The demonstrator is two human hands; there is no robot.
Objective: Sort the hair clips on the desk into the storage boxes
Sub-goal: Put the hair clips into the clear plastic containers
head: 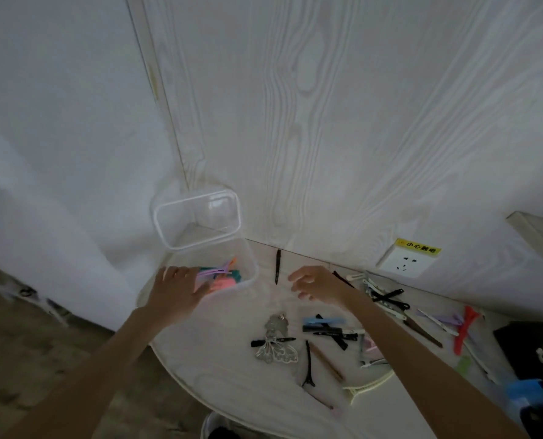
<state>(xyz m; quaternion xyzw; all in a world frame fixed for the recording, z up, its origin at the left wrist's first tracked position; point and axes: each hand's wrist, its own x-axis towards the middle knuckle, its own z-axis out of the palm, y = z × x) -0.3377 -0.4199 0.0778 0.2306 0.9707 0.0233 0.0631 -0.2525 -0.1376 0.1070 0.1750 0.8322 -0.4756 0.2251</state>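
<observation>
Left hand (176, 294) flat against clear box (251, 267) holding coloured clips (221, 275); right hand (319, 283) loose, empty. More clips (327, 331) on desk (232, 375).

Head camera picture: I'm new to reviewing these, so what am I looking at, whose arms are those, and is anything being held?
There is no machine here. One wide-angle camera sits on a person's head and looks forward and down, so the two bare arms reaching in from the bottom are the wearer's own.

The left hand rests on the near rim of a clear storage box that already holds pastel hair clips. A second clear box stands behind it, apparently empty. The right hand hovers over the pale desk with loose fingers, holding nothing.

Unsorted clips lie scattered on the desk: black clips, a silver butterfly clip, a red clip. A wall socket sits on the wall behind.
</observation>
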